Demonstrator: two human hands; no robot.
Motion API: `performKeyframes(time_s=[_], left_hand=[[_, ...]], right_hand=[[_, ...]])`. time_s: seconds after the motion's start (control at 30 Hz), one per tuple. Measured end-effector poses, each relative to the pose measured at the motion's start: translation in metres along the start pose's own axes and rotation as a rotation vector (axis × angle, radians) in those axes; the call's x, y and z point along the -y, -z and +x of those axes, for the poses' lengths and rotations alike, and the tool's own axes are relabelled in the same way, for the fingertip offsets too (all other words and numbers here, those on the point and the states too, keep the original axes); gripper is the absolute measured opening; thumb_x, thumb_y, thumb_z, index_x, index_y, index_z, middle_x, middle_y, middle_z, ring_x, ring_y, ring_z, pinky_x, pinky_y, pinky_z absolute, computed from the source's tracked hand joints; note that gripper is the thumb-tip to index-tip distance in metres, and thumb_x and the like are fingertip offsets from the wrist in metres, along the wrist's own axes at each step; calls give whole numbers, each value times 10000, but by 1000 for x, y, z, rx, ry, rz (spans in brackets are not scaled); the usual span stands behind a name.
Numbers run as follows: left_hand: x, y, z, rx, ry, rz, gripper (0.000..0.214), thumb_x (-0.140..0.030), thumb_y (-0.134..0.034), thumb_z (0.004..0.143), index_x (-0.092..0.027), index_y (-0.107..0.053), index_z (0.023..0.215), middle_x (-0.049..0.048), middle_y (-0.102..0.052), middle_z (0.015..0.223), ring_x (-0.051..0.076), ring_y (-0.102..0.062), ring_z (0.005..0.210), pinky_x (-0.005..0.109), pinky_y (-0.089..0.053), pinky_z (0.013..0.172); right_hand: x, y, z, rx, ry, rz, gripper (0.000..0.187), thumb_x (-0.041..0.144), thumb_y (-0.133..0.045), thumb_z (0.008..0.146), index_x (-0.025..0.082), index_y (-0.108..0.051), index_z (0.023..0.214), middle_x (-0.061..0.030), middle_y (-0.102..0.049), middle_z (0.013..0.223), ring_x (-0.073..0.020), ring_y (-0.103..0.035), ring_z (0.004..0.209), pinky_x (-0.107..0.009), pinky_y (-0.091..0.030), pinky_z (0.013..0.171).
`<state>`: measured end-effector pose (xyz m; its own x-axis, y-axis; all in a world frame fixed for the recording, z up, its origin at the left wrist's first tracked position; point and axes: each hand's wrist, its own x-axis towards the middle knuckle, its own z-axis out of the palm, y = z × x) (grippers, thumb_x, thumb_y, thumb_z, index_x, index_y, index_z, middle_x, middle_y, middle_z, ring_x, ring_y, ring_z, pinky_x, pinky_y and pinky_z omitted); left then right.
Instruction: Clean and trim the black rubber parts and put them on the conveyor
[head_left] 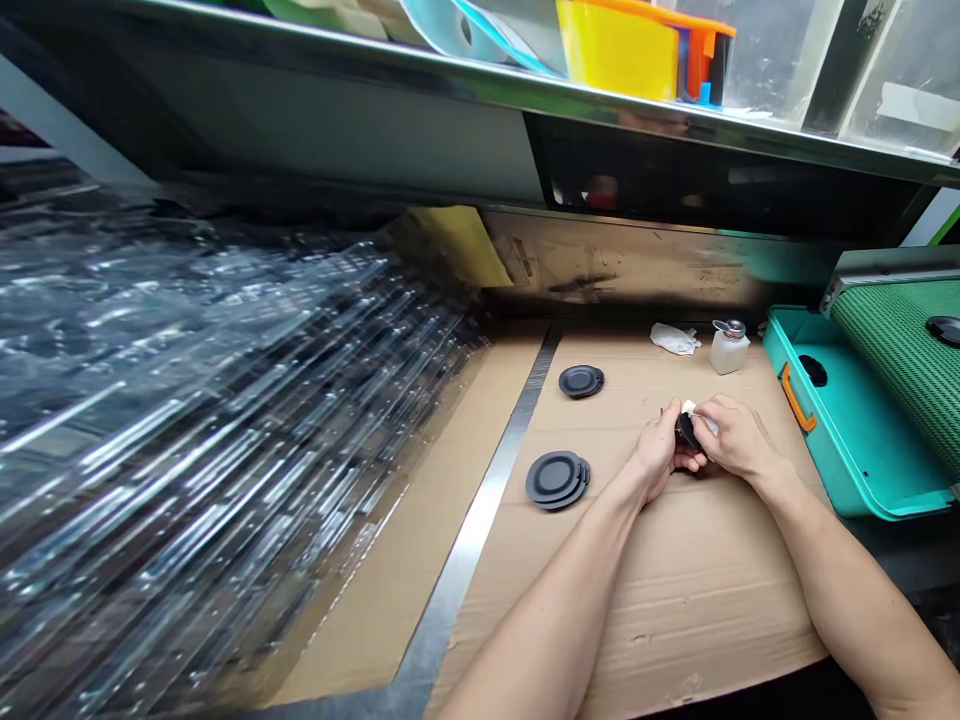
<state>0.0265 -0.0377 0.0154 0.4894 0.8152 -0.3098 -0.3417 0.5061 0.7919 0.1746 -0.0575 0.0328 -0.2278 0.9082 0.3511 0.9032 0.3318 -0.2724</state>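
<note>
My left hand (658,452) is closed round a small black round part (685,431), held upright over the cardboard sheet (675,590). My right hand (739,438) pinches a small white cloth (699,418) against that part. Both hands meet just above the cardboard. Two small stacks of black round discs lie to the left: one close by (556,479) and one farther back (581,380).
A big pile of clear plastic trays (187,430) fills the left side. A teal bin (847,430) with one black disc inside sits right, beside a green conveyor belt (900,350). A small white pump bottle (729,347) and a crumpled cloth (675,339) stand behind. A shelf hangs overhead.
</note>
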Motion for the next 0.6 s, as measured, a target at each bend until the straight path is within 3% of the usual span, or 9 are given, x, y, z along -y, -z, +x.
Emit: performKeyframes(time_s=[0.17, 0.4, 0.6], left_hand=[[2, 2, 3, -22, -25, -78, 494, -468, -361, 1016, -111, -623, 797, 70, -635, 572, 146, -602, 443, 222, -491, 399], [3, 4, 5, 24, -42, -39, 486, -470, -406, 995, -108, -633, 765, 82, -638, 568, 141, -594, 451, 218, -484, 414], [4, 4, 5, -6, -65, -4, 483, -484, -419, 978, -124, -620, 726, 70, -627, 549, 138, -574, 432, 223, -460, 400]], right_hand=[[1, 3, 0, -40, 30, 45, 164, 249, -507, 942, 210, -663, 913, -42, -657, 894, -163, -584, 799, -258, -395, 716], [4, -1, 1, 48, -59, -19, 143, 263, -509, 945, 217, -645, 954, -34, -650, 904, -167, -567, 755, -268, -367, 675], [5, 2, 0, 38, -6, -17, 202, 284, -493, 973, 243, -688, 938, -30, -648, 896, -158, -578, 761, -256, -365, 668]])
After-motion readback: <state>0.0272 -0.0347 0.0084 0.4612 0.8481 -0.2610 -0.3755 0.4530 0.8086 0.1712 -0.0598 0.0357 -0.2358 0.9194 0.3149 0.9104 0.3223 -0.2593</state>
